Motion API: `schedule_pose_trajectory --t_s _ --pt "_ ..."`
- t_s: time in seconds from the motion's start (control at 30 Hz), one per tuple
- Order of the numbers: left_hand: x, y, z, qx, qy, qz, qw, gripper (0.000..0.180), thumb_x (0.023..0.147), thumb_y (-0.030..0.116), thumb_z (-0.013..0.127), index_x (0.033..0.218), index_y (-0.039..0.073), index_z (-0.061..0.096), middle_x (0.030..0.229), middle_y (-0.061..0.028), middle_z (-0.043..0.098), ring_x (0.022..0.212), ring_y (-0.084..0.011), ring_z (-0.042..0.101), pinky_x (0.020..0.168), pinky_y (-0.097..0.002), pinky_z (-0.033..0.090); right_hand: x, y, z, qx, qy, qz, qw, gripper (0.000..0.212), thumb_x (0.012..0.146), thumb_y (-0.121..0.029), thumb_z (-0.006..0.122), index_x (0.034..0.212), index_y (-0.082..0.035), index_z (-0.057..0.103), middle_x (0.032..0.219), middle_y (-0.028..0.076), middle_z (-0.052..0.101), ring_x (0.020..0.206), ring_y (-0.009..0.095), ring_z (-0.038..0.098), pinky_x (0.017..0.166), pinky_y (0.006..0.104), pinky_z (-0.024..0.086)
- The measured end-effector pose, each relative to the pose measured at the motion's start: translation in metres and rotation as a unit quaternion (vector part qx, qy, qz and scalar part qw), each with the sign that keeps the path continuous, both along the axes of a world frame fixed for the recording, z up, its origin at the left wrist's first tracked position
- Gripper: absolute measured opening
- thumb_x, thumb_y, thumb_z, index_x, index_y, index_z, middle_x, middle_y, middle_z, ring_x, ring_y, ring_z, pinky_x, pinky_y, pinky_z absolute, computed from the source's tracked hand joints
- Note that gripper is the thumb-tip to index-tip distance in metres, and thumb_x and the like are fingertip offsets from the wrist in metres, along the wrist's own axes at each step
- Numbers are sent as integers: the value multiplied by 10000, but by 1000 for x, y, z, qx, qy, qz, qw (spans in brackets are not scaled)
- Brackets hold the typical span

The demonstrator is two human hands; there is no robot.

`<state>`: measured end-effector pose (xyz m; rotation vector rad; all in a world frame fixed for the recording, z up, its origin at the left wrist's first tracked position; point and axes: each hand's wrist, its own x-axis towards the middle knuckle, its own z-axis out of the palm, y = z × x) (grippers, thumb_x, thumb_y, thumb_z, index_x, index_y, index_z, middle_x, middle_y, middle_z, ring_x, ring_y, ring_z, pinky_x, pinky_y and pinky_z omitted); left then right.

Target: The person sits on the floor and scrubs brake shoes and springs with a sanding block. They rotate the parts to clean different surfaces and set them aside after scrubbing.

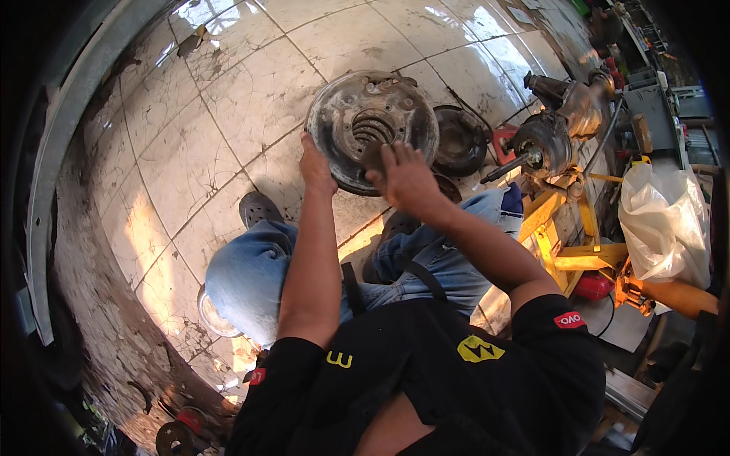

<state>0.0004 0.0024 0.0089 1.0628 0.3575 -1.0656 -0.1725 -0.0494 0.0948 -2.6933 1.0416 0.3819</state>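
A round, worn metal brake backing plate (407, 102), grey and dirty with a large central hole, is tilted up in front of my knees. My left hand (317, 166) grips its left lower rim, thumb on the near face. My right hand (408, 176) lies over the plate's lower right, holding a dark flat piece (372, 159) against its face; the fingers partly hide that piece and its kind is unclear. A coil spring (372, 129) shows through the central hole, behind the plate. Close by on the right is a black round part (459, 140), partly covered by the plate.
An axle assembly (566, 114) rests at the right by a yellow metal stand (547, 228). A clear plastic bag (661, 220) hangs above an orange cylinder (677, 295). Cracked white floor tiles (182, 144) spread ahead. A curved metal rail (38, 220) borders the left.
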Motion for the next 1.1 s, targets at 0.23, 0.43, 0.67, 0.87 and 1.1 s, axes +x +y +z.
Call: schedule_pose_trajectory --t_s 0.23,0.43,0.67,0.87,1.1 --pt "-6 0 11 3 -7 -2 1000 661 1007 541 407 1379 -1 471 1303 -155 568 1130 -305 595 967 -446 500 -14 -15 -50 -137 -75 0 988 691 1011 -468 382 1491 21 296 1572 226 235 1467 396 183 1170 554 153" --pt "-4 -1 11 -3 -8 1 1000 650 1011 533 401 1373 -1 474 1300 -156 572 1131 -314 597 977 -456 498 -16 -39 -36 -176 -98 -3 979 689 1015 -465 376 1490 28 295 1577 223 227 1473 403 158 1177 548 146" --pt "-3 -1 6 -35 -20 -11 999 643 1019 528 367 1362 -2 484 1285 -157 579 1117 -306 604 959 -450 505 -4 23 -50 79 -102 132 983 792 997 -576 326 1492 39 263 1573 254 204 1469 401 179 1179 535 166" --pt "-2 -2 0 -47 -7 -16 999 638 1021 532 364 1378 15 471 1309 -154 571 1156 -317 588 994 -468 486 -11 -13 -56 -68 -85 35 993 753 997 -545 362 1503 4 259 1578 237 208 1470 384 192 1183 534 154" --pt "-5 1 8 -27 8 -2 1000 653 1020 534 372 1382 -3 457 1309 -156 566 1159 -330 578 997 -465 484 -23 -10 -46 3 -137 121 983 728 998 -521 385 1497 -2 277 1531 256 303 1452 389 230 1179 496 208"
